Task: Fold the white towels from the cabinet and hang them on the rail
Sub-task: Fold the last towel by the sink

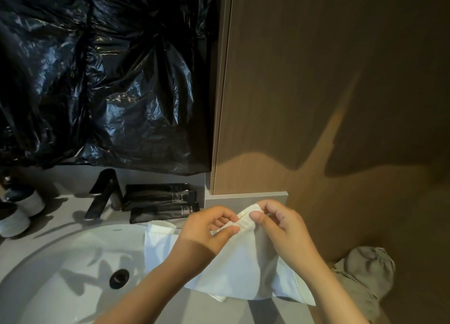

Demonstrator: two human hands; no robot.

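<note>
A white towel (243, 272) hangs between my hands over the right edge of the sink and the grey counter. My left hand (207, 228) pinches its upper edge, where a small label shows, between thumb and fingers. My right hand (280, 223) pinches the same bunched top corner just to the right, close to the left hand. The towel's lower part drapes down below my wrists, with one corner lying over the sink rim. No rail is in view.
A white round sink (73, 275) with a dark drain fills the lower left. Behind it stand a black faucet (104, 192), black toiletry tubes (160, 199) and white cups (22, 211). Black plastic sheeting (104, 75) covers the wall above. A brown wood panel (328, 92) stands at right.
</note>
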